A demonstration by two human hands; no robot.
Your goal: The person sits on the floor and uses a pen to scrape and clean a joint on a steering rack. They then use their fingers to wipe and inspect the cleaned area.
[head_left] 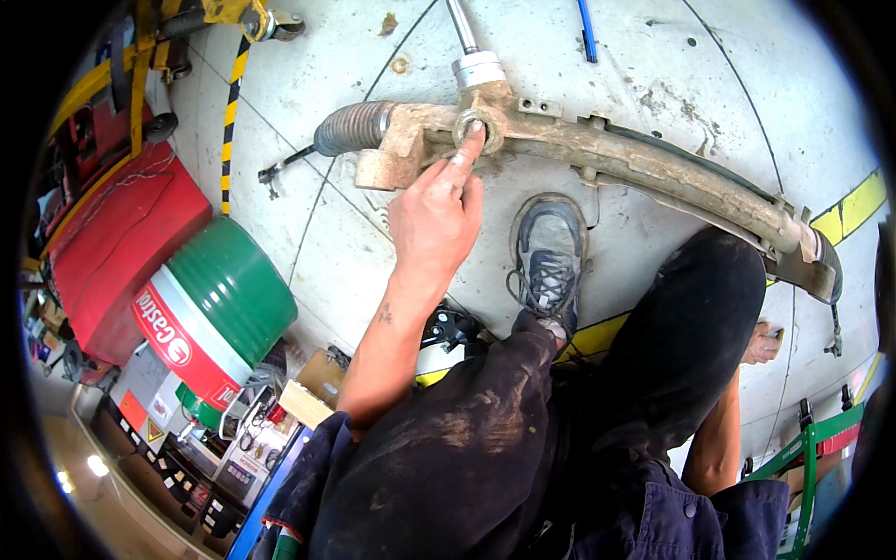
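So there's a grimy old steering rack (597,154) lying flat on the concrete floor (653,56), rubber boot (353,127) on its left end, shaft (461,26) sticking up toward the top of the picture. The left hand (437,215) is reaching out with its fingertips (471,140) on the round ring (471,126) at the housing, right by where the shaft comes out. Grip looks loose and partly spread, index finger poking at the ring rather than pinching anything. The right hand (763,343) is down beside the knee, resting near the floor; can't tell whether it's curled or flat, and it isn't holding anything I can see. One shoe (549,250) is planted just below the rack.

My two cents on doing this bit well: feel all the way round that ring for grit or burrs, keep the finger light, and pin the rack with the foot so it doesn't roll. A green drum (224,299) and a red cart (121,233) sit off to the left, well apart.
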